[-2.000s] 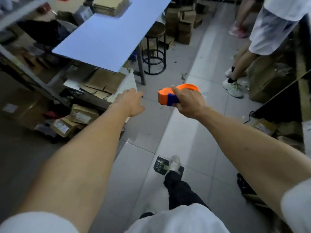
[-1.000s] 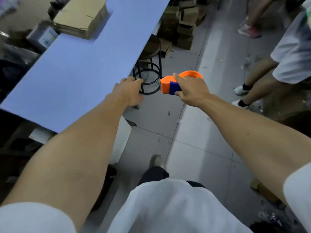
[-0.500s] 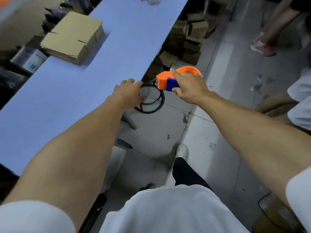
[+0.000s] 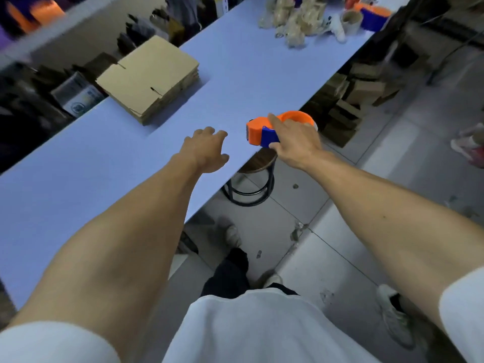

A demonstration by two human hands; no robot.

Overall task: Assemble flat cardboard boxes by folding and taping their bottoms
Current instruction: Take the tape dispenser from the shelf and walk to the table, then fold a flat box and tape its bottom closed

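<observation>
Over the near edge of a long pale-blue surface (image 4: 235, 74), seen from a head camera looking down: two bare forearms reaching forward. Left hand (image 4: 207, 150) empty, fingers loosely spread above the bare blue top, touching nothing. Right hand (image 4: 296, 142) wrapped around an orange-and-blue plastic handheld tape dispenser (image 4: 262, 132), held just beyond the surface's right edge with its cutter end pointing toward the left hand.

Toward the far left edge: one stack of flat brown corrugated cardboard boxes (image 4: 149, 77), lying unfolded, well apart from both hands. Number of sheets in the stack too hard to tell; several layers visible at its side.

Likely step: arriving at the workplace with the tool ready, no box yet picked up, nothing folded or taped. Next move probably calls for setting the dispenser down or keeping it aside, then reaching the free left hand across to lift the top flat box and open it into shape.

Counted: two hands, one tape dispenser in hand, one box stack. At the far right corner, a blurred clutter of pale tape rolls and cores (image 4: 301, 19), number unclear. Under the right edge, one round wooden-topped stool with a black metal frame (image 4: 256, 179). On the grey tiled floor, more brown cartons (image 4: 351, 100) piled beneath the surface.
</observation>
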